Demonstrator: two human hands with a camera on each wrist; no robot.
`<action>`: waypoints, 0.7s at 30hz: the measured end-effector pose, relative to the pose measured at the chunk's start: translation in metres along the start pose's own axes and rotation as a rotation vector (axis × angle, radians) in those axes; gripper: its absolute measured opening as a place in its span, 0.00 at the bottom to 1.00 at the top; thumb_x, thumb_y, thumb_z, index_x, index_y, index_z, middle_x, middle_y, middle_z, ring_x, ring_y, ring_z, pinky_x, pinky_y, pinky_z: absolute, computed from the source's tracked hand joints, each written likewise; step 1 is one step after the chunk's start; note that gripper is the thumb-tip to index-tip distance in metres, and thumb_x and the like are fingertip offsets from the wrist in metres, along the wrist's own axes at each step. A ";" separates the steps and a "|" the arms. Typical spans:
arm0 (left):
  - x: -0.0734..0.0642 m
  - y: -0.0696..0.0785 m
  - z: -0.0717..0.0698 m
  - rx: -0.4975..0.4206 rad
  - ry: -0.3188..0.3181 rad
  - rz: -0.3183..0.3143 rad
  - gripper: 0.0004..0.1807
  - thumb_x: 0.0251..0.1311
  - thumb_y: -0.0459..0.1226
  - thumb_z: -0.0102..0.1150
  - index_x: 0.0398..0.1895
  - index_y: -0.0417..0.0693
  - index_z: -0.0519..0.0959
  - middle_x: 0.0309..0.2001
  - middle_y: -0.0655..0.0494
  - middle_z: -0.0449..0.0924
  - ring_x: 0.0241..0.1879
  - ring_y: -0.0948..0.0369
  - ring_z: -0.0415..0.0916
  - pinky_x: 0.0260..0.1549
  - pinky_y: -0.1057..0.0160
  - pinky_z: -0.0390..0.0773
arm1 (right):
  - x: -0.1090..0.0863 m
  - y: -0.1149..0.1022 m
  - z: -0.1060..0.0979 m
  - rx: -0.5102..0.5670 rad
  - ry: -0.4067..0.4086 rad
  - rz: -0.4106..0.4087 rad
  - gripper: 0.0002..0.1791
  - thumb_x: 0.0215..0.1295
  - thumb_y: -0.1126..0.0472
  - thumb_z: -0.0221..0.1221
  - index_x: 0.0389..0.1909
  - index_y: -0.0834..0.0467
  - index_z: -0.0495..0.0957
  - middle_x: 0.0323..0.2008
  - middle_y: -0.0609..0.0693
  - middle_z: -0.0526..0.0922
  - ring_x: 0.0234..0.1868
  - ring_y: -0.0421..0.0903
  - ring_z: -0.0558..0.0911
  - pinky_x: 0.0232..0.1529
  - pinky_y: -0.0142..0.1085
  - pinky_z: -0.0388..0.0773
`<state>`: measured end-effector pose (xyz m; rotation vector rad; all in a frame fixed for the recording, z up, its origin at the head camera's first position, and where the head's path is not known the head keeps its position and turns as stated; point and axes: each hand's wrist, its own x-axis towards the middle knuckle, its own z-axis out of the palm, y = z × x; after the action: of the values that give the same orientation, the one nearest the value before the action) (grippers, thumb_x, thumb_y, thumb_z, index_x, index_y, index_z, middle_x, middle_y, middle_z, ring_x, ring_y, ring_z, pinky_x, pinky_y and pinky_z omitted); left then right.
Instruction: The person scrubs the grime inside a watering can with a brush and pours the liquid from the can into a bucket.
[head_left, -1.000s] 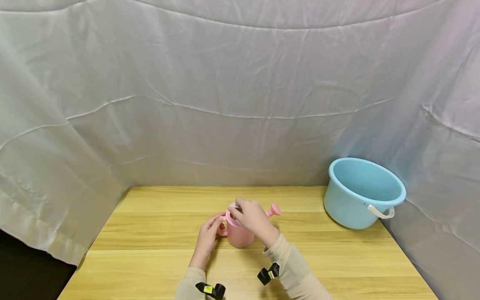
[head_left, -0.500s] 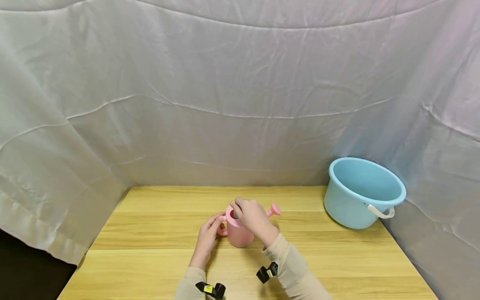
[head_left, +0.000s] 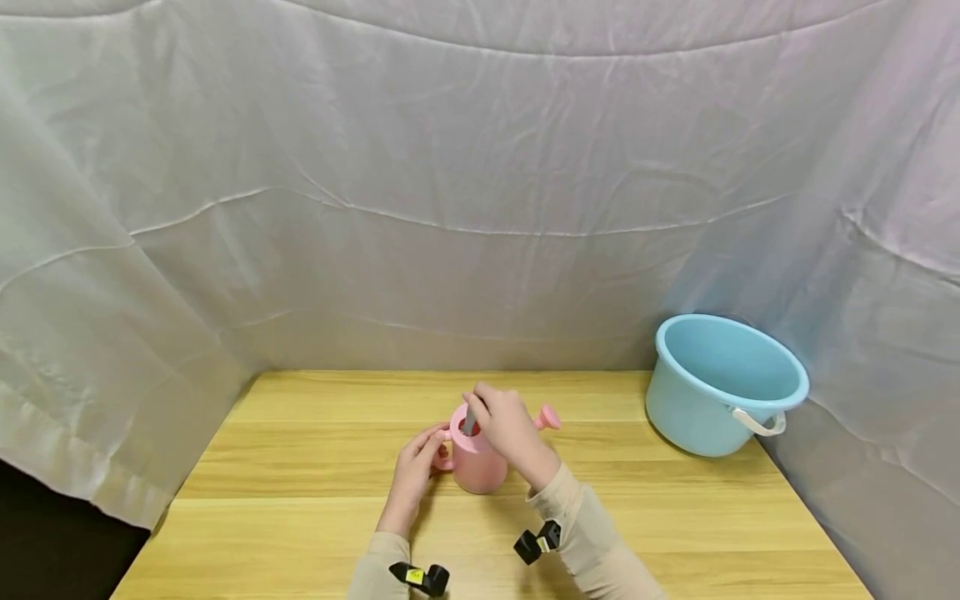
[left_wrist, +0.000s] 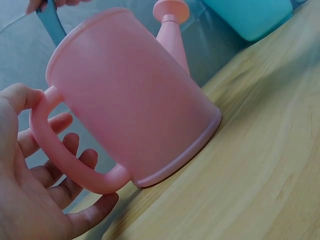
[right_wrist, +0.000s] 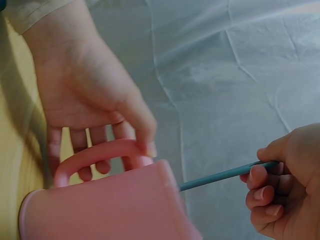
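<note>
A pink watering can (head_left: 480, 471) stands upright on the wooden table, its spout pointing right. My left hand (head_left: 411, 477) holds its handle (left_wrist: 65, 157), thumb at the top and fingers loosely curled around the loop. Over the can's opening, my right hand (head_left: 512, 429) pinches the upper end of a slim grey-blue stick-like tool (right_wrist: 220, 176) between thumb and fingers. The tool's lower end is down inside the can, hidden by the wall in both wrist views. From the head view, red shows within the opening around the tool.
A light blue bucket (head_left: 675, 408) with a white handle (head_left: 757, 423) stands at the table's back right corner. Grey cloth (head_left: 480, 275) hangs behind the table (head_left: 300, 467) and along its sides. The can's spout (head_left: 547, 417) sticks out beyond my right hand.
My right hand has risen slightly, and more of the grey-blue tool now shows above the can's opening. My left hand and the watering can have stayed in place.
</note>
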<state>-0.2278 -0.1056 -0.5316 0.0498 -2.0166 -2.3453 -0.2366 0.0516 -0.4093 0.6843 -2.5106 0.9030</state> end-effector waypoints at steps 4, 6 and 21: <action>0.000 0.000 0.000 0.002 0.003 0.000 0.22 0.70 0.44 0.53 0.58 0.38 0.77 0.33 0.50 0.74 0.28 0.57 0.78 0.38 0.56 0.85 | 0.000 -0.002 -0.004 0.035 0.021 0.005 0.15 0.71 0.60 0.55 0.22 0.57 0.73 0.14 0.45 0.67 0.15 0.35 0.63 0.16 0.23 0.60; -0.001 0.001 0.000 0.001 0.003 -0.003 0.22 0.70 0.44 0.53 0.59 0.38 0.77 0.33 0.49 0.74 0.28 0.57 0.78 0.39 0.56 0.86 | -0.001 -0.003 -0.005 0.043 0.021 0.005 0.16 0.70 0.60 0.55 0.21 0.57 0.72 0.14 0.44 0.67 0.15 0.35 0.63 0.15 0.24 0.61; -0.002 0.001 0.001 -0.015 -0.007 0.010 0.23 0.68 0.46 0.55 0.57 0.38 0.77 0.32 0.51 0.73 0.31 0.60 0.76 0.40 0.53 0.86 | -0.006 0.003 0.009 -0.023 -0.070 0.015 0.16 0.69 0.59 0.56 0.20 0.55 0.72 0.16 0.45 0.72 0.17 0.36 0.65 0.18 0.24 0.62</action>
<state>-0.2260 -0.1045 -0.5307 0.0305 -1.9981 -2.3577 -0.2356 0.0496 -0.4202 0.7018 -2.5865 0.8685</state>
